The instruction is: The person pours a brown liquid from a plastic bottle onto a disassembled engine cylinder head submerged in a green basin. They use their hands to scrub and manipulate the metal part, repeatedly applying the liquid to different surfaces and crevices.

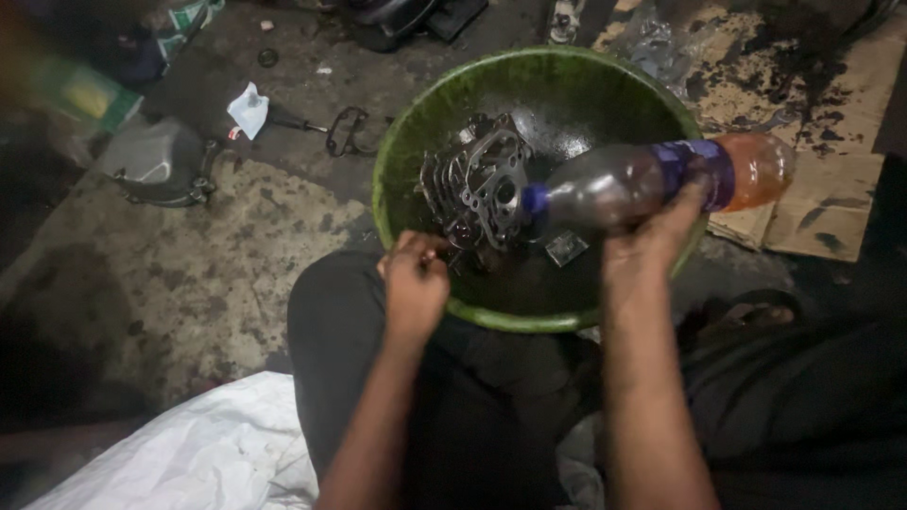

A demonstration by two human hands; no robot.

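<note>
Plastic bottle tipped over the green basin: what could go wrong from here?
1. The plastic bottle lies nearly level in the right hand, its blue-capped mouth at the finned engine part. Its orange liquid could splash past the green basin onto the person's lap just below the rim.
2. The left hand grips the part's lower edge; wet metal might slip, and the fins could nick fingers.
3. The stained cardboard beside the basin may soak up any spill.
</note>
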